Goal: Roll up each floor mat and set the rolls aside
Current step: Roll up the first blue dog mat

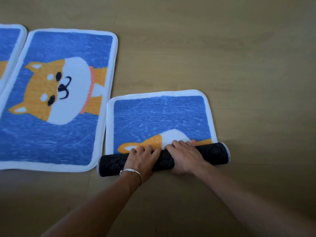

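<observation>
A blue floor mat (160, 115) with a white border and an orange dog lies partly rolled in front of me. Its near part forms a dark roll (212, 151) with a dotted black underside facing out. My left hand (142, 158) lies across the roll's left half, fingers curled over its top; a silver bracelet is on that wrist. My right hand (184, 156) lies over the roll's middle, fingers bent over the far side onto the mat. A second, flat mat (56, 100) with the full dog picture lies to the left. A third mat (8, 48) shows at the left edge.
All mats lie on a tan wooden floor (239, 65). Bare floor extends to the right of the rolled mat and behind it, and also near me below the roll.
</observation>
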Tool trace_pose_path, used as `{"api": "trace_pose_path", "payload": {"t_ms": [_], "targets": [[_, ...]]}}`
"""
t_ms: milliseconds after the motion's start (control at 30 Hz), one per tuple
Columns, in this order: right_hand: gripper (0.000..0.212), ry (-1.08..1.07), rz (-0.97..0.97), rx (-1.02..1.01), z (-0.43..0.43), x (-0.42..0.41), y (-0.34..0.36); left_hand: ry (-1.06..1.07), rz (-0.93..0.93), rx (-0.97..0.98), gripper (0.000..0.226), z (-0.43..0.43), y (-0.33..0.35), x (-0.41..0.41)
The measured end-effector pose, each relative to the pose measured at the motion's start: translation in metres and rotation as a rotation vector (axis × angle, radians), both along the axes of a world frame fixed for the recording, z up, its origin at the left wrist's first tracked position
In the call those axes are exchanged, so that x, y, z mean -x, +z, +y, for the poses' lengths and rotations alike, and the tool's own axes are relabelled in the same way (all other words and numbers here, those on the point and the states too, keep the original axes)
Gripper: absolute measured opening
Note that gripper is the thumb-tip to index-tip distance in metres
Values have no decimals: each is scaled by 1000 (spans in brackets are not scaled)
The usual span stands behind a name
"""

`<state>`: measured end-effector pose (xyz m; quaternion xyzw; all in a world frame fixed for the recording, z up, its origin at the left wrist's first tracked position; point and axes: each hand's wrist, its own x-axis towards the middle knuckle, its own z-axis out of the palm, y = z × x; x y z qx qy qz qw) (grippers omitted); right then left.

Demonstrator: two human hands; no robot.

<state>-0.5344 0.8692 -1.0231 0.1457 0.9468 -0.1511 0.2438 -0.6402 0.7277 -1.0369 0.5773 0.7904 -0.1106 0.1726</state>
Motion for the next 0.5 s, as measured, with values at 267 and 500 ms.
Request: {"api": "trace_pose_path", "payload": {"t_ms": [267, 500], "targets": [[52, 34, 39, -133, -12, -2, 1, 36, -96, -30, 87, 7, 6, 3], [75, 74, 89, -200, -14, -8, -3, 150, -213, 118, 60, 18, 8, 7]]}}
